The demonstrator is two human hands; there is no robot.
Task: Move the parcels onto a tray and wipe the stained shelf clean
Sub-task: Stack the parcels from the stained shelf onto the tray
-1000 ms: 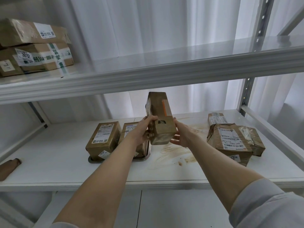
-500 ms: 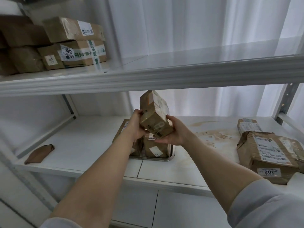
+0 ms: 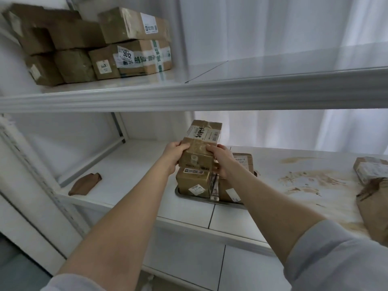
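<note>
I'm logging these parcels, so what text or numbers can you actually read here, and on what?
"3012": white label on the green-taped parcel on the upper shelf.
Green tape print on that parcel: blurred, unreadable.
Black handwriting and barcode label on the held parcel: unreadable.
Labels on the parcels in the tray: too small to read.

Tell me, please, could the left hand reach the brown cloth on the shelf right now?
Probably not yet: the left hand is gripping the parcel with the right hand. Nothing lies between it and the cloth.
</note>
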